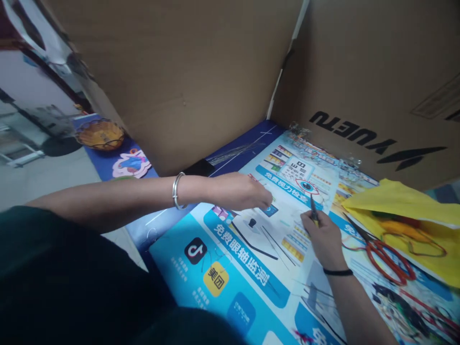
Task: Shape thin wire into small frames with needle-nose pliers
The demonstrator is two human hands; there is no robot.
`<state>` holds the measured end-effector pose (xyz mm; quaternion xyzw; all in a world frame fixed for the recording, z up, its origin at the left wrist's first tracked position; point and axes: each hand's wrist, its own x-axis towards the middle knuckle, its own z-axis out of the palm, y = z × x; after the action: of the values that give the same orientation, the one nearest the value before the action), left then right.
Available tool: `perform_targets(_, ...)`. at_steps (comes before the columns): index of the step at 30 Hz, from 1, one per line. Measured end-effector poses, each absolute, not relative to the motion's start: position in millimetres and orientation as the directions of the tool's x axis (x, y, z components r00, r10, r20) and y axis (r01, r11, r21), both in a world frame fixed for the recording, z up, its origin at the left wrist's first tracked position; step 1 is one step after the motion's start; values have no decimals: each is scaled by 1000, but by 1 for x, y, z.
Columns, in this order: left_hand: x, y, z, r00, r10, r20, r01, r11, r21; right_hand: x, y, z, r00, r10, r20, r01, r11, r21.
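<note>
My left hand (242, 190), a silver bangle at its wrist, is closed over the middle of a printed poster (196, 218); whatever its fingers pinch, if anything, is hidden. To its right, my right hand (325, 237) grips small pliers (314, 209) whose dark pointed tip faces away from me. A bit of yellow shows on the handle. Thin dark wire pieces (275, 242) seem to lie on the poster between and below the hands. Orange-red handled scissors (390, 263) rest right of my right hand.
Cardboard panels (187, 86) stand behind and to the left. A yellow bag (398, 201) gapes at right, orange cord inside. Silvery wire strands (240, 152) lie on the blue mat beyond my left hand. A woven basket (100, 135) and pink-edged cutout (132, 164) sit far left.
</note>
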<state>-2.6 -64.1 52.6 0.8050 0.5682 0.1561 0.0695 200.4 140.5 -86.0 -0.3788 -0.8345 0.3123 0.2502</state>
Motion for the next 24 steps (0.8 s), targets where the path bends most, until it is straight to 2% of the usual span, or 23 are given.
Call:
perform_targets(3,-6,-97,54,356,931,84,894,-366,261,201,143,-90,-582,794,178,472,508,-720)
perform_targets(7,-11,-164,47,256,966,26,921,-252,297,202,144,-90,-584,793,176,470,507,-723)
perform_targets(10,-4,-229,19,-9,996,94,941,-24,339,202,143,-86,-586,792,172,491,516,-702)
perform_targets(12,6,-270,-8,-229,965,128,934,181,308,201,142,-84,-593,789,162,505,521,-688)
perform_targets(15,20,-311,-42,-456,890,24,870,440,225,201,141,-85,-597,789,142,517,515,-684)
perform_targets(17,24,-320,-54,-554,832,29,814,535,227,201,141,-85,-592,794,137,524,508,-683)
perform_targets(20,22,-318,-54,-609,793,26,759,573,309,201,140,-85,-587,796,149,517,510,-687)
perform_targets(24,13,-306,-44,-559,827,-52,750,532,392,201,139,-82,-598,787,154,512,522,-682)
